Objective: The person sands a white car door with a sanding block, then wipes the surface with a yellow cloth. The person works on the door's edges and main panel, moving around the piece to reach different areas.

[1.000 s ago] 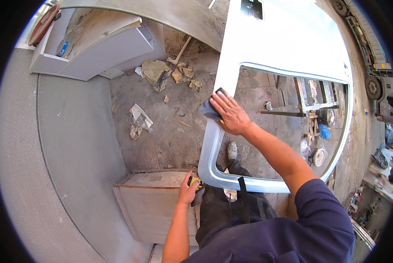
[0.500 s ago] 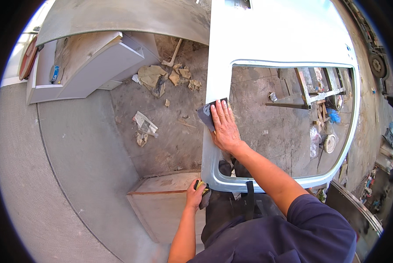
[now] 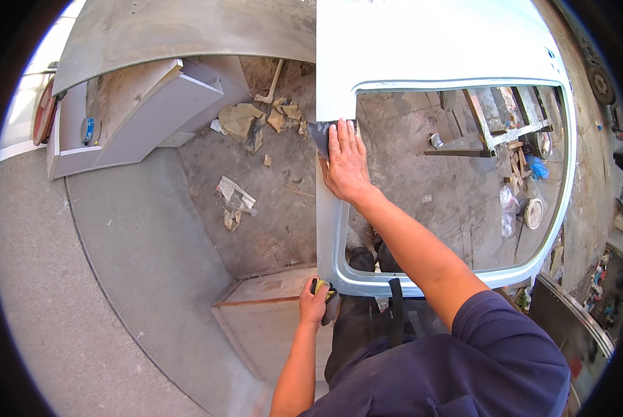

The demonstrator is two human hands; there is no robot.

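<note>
Two hands at work on one pale grey car-body panel (image 3: 422, 42) with a single large window opening. The right hand (image 3: 346, 163) lies flat, fingers spread, pressing one dark sanding sheet (image 3: 322, 135) against the panel's left pillar. The left hand (image 3: 315, 302) is clenched around one yellow-and-black object (image 3: 320, 285) at the panel's lower corner. Several rags lie scattered on the floor (image 3: 256, 121)

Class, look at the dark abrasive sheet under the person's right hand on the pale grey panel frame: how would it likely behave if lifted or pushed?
The dark abrasive sheet probably flops: it lies thin and flat under the right hand. Likely light. It may grip rather than slide on the pale grey panel frame.
</note>
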